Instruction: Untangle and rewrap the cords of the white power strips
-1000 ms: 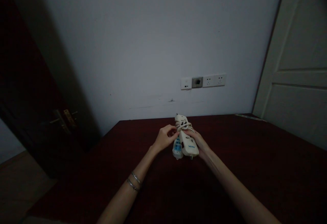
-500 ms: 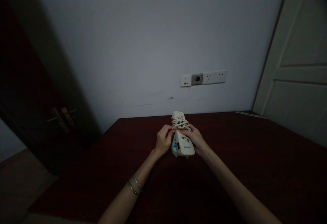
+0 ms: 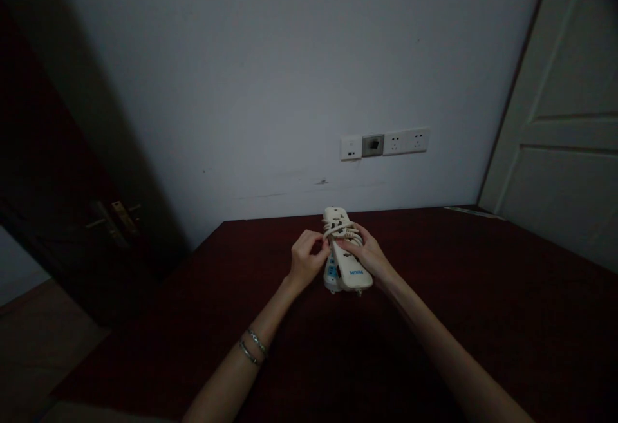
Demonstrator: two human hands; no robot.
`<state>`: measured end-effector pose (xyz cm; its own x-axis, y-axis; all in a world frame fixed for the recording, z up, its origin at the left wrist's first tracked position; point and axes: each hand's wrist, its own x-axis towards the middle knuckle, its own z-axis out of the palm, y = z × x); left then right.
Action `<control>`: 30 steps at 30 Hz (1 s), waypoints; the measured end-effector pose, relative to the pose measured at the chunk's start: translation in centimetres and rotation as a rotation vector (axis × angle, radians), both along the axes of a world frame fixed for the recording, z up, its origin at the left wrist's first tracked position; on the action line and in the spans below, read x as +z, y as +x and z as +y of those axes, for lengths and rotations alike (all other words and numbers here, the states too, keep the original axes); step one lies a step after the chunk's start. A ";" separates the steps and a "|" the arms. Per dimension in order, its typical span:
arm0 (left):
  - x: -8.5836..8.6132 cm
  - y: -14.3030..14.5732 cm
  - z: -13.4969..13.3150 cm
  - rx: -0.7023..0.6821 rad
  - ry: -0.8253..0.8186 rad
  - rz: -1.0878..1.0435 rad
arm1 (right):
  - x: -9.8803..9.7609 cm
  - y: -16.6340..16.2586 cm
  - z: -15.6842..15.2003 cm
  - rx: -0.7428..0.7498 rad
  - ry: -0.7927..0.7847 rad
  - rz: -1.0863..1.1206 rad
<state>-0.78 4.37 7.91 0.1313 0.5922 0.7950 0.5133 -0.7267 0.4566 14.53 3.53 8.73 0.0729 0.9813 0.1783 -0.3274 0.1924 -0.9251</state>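
Observation:
My right hand (image 3: 373, 258) is closed around a white power strip (image 3: 356, 274) from its right side, with the thumb lying across its top. A white cord (image 3: 344, 227) is wound several times round the strip's far half. At the left of the coils, my left hand (image 3: 306, 259) pinches a loop of that cord between thumb and fingers. Beneath the white strip a second power strip (image 3: 331, 273) with a blue socket face sticks out at the lower left, angled a little away from it. Its far part is hidden.
The dark red table (image 3: 463, 307) reaches back to a pale wall (image 3: 270, 88). Wall sockets (image 3: 405, 142) and a grey switch plate (image 3: 373, 145) sit above the table's far edge. A dark door with a handle (image 3: 126, 218) stands at the left, a pale door (image 3: 570, 178) at the right.
My left hand has drawn slightly left with the cord loop. The white strip's near end has swung a little to the right, showing more of the blue-faced strip.

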 end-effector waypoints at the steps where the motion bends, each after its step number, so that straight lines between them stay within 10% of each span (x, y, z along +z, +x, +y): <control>1: 0.0 0.0 0.0 0.015 0.011 -0.016 | -0.1 -0.1 0.0 0.016 0.004 0.008; 10: -0.5 -0.4 0.3 0.051 0.103 0.022 | 0.4 -0.4 -0.7 0.171 0.021 0.211; 30: 0.1 -1.1 0.4 0.239 0.605 0.472 | -1.6 0.2 1.4 -0.122 0.138 -0.150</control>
<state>-1.85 4.78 7.98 0.4577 0.1311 0.8794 0.7269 -0.6247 -0.2852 14.71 4.89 7.14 0.1524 0.9323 0.3279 -0.1546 0.3502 -0.9238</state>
